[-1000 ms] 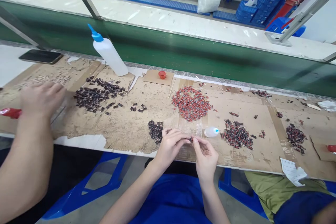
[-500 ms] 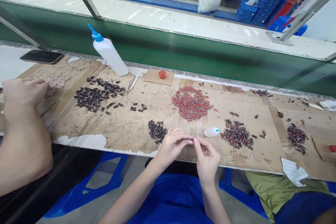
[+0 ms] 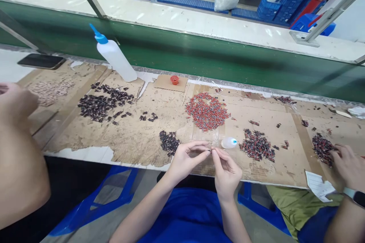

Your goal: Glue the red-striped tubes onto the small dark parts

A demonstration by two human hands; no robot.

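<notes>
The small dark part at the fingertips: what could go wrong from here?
It could slip: the small dark part is tiny and mostly hidden where the fingertips of the left hand and right hand meet.

The small bottle, apparently lying on its side just beyond the right hand, might be knocked and roll.

The dark pile sits close beside the left hand; a sideways brush could scatter loose pieces.
</notes>
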